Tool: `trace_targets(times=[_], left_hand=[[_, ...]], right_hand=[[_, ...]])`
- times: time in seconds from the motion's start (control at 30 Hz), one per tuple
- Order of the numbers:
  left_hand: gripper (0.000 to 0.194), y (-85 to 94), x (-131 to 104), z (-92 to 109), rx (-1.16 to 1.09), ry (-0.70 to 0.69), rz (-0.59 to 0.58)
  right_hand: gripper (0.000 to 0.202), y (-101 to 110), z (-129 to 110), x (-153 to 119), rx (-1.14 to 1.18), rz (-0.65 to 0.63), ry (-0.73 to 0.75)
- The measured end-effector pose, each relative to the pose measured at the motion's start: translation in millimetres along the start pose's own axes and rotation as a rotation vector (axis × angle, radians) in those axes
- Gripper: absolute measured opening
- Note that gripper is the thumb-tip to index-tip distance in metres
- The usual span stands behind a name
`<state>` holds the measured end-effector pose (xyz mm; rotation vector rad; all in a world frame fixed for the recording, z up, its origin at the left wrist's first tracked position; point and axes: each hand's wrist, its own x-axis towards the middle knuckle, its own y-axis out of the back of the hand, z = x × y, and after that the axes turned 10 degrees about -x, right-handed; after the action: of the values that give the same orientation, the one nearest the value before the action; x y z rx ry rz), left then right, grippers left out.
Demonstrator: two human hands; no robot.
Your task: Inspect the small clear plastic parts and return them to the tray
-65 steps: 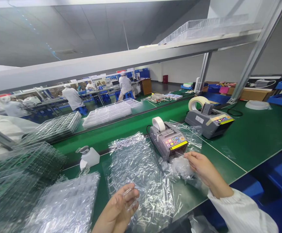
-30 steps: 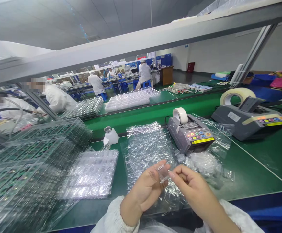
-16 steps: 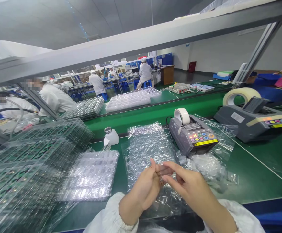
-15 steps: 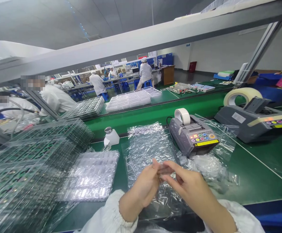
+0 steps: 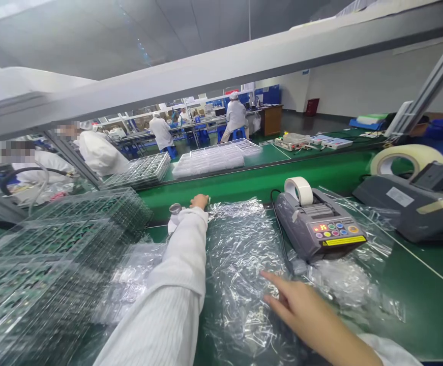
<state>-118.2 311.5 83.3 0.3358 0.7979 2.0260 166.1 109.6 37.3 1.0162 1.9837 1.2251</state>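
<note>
My left arm stretches forward over the bench. My left hand (image 5: pixel 200 201) is at the far edge of a crinkled clear plastic sheet (image 5: pixel 240 249), right beside a small white pump bottle (image 5: pixel 173 219). The sleeve hides most of that hand, so what it holds cannot be seen. Near me, my right hand (image 5: pixel 295 309) hovers low over the same sheet, forefinger stretched out, nothing in it. A grey tape dispenser (image 5: pixel 320 235) with a white roll (image 5: pixel 299 189) stands just beyond it.
Stacks of clear trays with green boards (image 5: pixel 49 254) fill the left. A clear blister tray (image 5: pixel 129 284) lies under my left arm. A bigger tape dispenser (image 5: pixel 415 201) stands at right. Beyond runs a green belt (image 5: pixel 252 184) with clear trays (image 5: pixel 209 161); people in white work farther off.
My hands were together over the sheet with a small clear piece between them. They have parted: the left arm reached far forward toward the bottle, and the right hand dropped over the sheet.
</note>
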Motion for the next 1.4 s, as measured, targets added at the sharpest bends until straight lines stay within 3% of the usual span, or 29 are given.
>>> trace_targets(times=[0.13, 0.2, 0.27, 0.33, 0.47, 0.6, 0.73, 0.83, 1.0, 1.13, 1.27, 1.33, 1.4], left_hand=[[0.043, -5.4, 1, 0, 0.129, -0.065, 0.173], [0.046, -8.1, -5, 7, 0.175, -0.167, 0.175], [0.042, -11.1, -17, 10, 0.224, -0.267, 0.069], [0.033, -14.7, -36, 1, 0.29, -0.32, -0.123], [0.022, -20.3, -79, -41, 0.438, -0.298, -0.465], [0.024, -20.7, -89, -69, 0.48, -0.287, -0.593], [0.026, -15.0, -83, -67, 0.425, -0.314, -0.668], [0.034, 2.9, -93, -57, 0.298, -0.431, -0.782], [0.053, 44.2, -131, -38, 0.005, -0.681, -1.147], [0.045, 50.3, -157, -25, -0.144, -0.708, -1.394], [0.04, 43.0, -177, -23, -0.29, -0.627, -1.435], [0.042, 42.8, -187, -28, -0.414, -0.585, -1.415], [0.04, 45.9, -196, -38, -0.535, -0.523, -1.368]], right_hand=[[0.027, 5, -18, 19, -0.174, -0.012, 0.168], [0.018, 5, -32, 40, -0.276, 0.009, 0.298], [0.015, 0, -47, 64, -0.36, 0.058, 0.435], [0.015, -11, -60, 87, -0.39, 0.084, 0.524], [0.017, -37, -74, 113, -0.431, 0.094, 0.604], [0.02, -51, -72, 112, -0.492, 0.112, 0.678], [0.026, -43, -69, 93, -0.531, 0.15, 0.73], [0.022, -20, -60, 72, -0.421, 0.192, 0.642], [0.017, 25, -31, 43, 0.193, 0.212, 0.469], [0.017, 39, -24, 22, 0.333, 0.169, 0.436], [0.017, 45, -11, 0, 0.365, 0.183, 0.357], [0.023, 50, 15, -9, 0.325, 0.323, 0.17], [0.035, 55, 50, -15, 0.179, 0.535, -0.129]])
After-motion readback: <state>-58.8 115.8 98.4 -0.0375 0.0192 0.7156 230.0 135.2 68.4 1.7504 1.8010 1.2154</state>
